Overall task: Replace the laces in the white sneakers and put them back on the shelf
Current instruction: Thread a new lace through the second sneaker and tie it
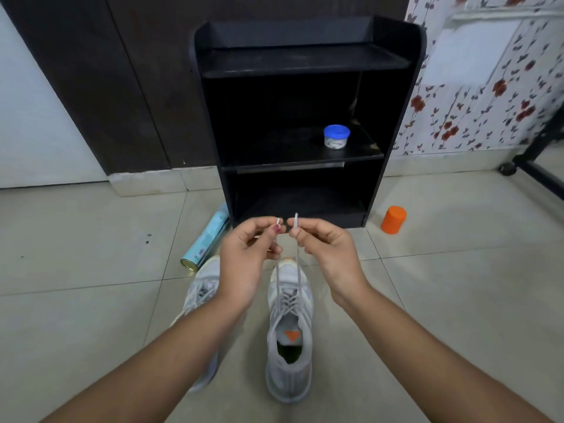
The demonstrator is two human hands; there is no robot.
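Note:
Two white-grey sneakers stand on the tiled floor, toes pointing at the black shelf unit point(393, 123). The right sneaker point(290, 358) is laced, and both ends of its lace point(296, 267) run up from the top eyelets. My left hand point(247, 254) pinches one lace tip and my right hand point(326, 254) pinches the other, held up side by side above the toe. The left sneaker point(200, 293) lies largely hidden under my left forearm; its laces show crossed.
A small clear jar with a blue lid point(336, 136) sits on the shelf unit's middle board. A light-blue spray can point(206, 239) lies on the floor left of the unit. An orange container point(393, 219) stands at its right. A black wheeled frame point(525, 169) is far right.

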